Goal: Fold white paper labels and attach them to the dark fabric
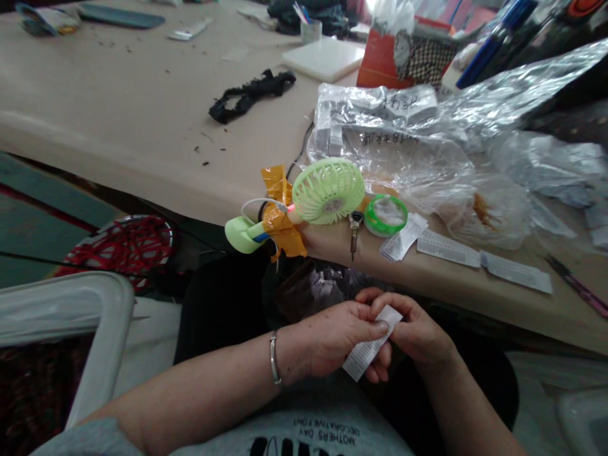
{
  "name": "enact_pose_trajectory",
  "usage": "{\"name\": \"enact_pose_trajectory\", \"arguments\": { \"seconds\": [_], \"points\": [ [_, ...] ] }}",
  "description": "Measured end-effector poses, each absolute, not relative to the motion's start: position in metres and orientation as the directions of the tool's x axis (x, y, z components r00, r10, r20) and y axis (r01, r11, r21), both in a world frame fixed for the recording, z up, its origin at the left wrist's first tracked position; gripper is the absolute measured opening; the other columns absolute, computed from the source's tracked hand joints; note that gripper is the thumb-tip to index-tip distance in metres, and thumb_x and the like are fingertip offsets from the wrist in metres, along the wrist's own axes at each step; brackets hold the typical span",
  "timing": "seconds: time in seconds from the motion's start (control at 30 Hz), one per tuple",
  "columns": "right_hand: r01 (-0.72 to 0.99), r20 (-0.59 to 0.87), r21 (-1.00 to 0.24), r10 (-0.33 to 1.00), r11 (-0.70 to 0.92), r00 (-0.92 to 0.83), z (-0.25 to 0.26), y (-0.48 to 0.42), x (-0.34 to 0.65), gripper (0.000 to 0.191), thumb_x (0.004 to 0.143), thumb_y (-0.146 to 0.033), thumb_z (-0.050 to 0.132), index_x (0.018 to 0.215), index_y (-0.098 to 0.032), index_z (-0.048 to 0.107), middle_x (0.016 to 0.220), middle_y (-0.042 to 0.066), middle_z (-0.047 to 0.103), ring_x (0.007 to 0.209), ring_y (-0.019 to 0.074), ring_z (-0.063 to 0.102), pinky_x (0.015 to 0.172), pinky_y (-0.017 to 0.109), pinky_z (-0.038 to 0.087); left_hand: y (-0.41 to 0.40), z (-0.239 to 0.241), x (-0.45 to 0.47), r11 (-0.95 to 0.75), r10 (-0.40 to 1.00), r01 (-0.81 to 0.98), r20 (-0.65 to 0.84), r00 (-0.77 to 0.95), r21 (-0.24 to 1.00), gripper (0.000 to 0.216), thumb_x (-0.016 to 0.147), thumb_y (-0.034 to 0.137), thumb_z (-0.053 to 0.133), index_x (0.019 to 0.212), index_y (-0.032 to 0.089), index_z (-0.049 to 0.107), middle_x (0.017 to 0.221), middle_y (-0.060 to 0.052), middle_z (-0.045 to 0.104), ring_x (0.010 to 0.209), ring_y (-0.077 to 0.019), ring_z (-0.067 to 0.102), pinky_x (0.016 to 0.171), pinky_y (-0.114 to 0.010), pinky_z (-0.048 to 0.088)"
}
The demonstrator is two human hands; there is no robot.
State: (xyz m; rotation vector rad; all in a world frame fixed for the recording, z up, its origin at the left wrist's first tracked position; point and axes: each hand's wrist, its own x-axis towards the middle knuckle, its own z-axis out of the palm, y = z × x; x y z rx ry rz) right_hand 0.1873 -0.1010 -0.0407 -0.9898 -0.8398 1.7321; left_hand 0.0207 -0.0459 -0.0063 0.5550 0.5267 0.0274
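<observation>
My left hand point(339, 335) is closed on a small white printed label point(365, 353), its thumb pressed flat over the paper. At the label's upper end, the bent fingers of my right hand point(420, 332) pinch the same strip. Both hands are together above my lap, just below the table edge. More printed labels point(403, 237) lie in a small pile on the table edge, with two long label strips point(449, 249) to their right. Beside the pile sits a round green tub point(386, 215) with whitish content. A small metal tool with a pointed tip point(354, 234) lies left of it.
A green fan point(329, 190) is fixed to the table edge with orange-brown tape point(285, 231). Clear plastic bags point(394, 145) cover the right side. Pink-handled scissors or a cutter point(577, 285) lies far right. A white bin point(109, 316) and a basket of red cords point(128, 250) stand left.
</observation>
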Motion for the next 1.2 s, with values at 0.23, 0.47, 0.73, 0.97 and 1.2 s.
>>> {"name": "enact_pose_trajectory", "arguments": {
  "seconds": [0.23, 0.47, 0.73, 0.97, 1.2],
  "points": [
    [0.008, -0.12, -0.993, 0.992, -0.12, 0.039, -0.034, -0.11, 0.186, 0.043, 0.079, -0.032, 0.068, 0.121, -0.032, 0.06, 0.119, 0.004, 0.064, 0.101, 0.0205, 0.063, 0.084, 0.032, 0.053, -0.042, -0.009, 0.019, 0.848, 0.225, 0.056, -0.453, 0.863, 0.527, 0.034, 0.074, 0.046, 0.068, 0.075, 0.014, 0.057, 0.059, 0.002, 0.058, 0.047, -0.0091, 0.057, 0.044, -0.019, 0.045],
    [0.617, 0.249, -0.771, 0.966, 0.156, 0.067, -0.019, -0.119, 0.176, 0.039, 0.088, -0.024, 0.057, 0.126, -0.025, 0.056, 0.12, 0.008, 0.059, 0.111, 0.0206, 0.058, 0.095, 0.032, 0.048, -0.04, -0.007, 0.019, 0.856, 0.265, 0.022, -0.477, 0.838, 0.516, 0.03, 0.076, 0.043, 0.066, 0.076, 0.014, 0.057, 0.056, 0.002, 0.057, 0.045, -0.0084, 0.056, 0.045, -0.019, 0.045],
    [0.657, 0.282, -0.728, 0.959, 0.193, 0.031, -0.021, -0.116, 0.171, 0.037, 0.09, -0.021, 0.054, 0.126, -0.024, 0.054, 0.116, 0.008, 0.061, 0.105, 0.0181, 0.061, 0.091, 0.029, 0.051, -0.041, -0.007, 0.017, 0.867, 0.28, 0.003, -0.492, 0.824, 0.499, 0.028, 0.077, 0.041, 0.066, 0.077, 0.014, 0.058, 0.055, 0.003, 0.057, 0.046, -0.0089, 0.057, 0.045, -0.019, 0.045],
    [0.591, 0.222, -0.798, 0.969, 0.118, 0.106, -0.023, -0.118, 0.168, 0.037, 0.087, -0.023, 0.057, 0.124, -0.027, 0.057, 0.115, 0.006, 0.064, 0.104, 0.0189, 0.063, 0.09, 0.03, 0.051, -0.04, -0.008, 0.017, 0.873, 0.285, 0.002, -0.514, 0.809, 0.487, 0.028, 0.077, 0.041, 0.066, 0.081, 0.015, 0.059, 0.055, 0.003, 0.056, 0.045, -0.0093, 0.056, 0.044, -0.019, 0.044],
    [0.029, -0.162, -0.984, 0.944, -0.178, 0.289, -0.026, -0.112, 0.164, 0.018, 0.083, -0.032, 0.064, 0.099, -0.025, 0.065, 0.083, 0.0, 0.068, 0.073, 0.0123, 0.064, 0.066, 0.021, 0.053, -0.04, -0.005, 0.015, 0.825, 0.354, -0.012, -0.5, 0.79, 0.565, 0.026, 0.08, 0.04, 0.06, 0.081, 0.014, 0.06, 0.056, 0.003, 0.055, 0.045, -0.0076, 0.054, 0.046, -0.018, 0.042]
  ]
}}
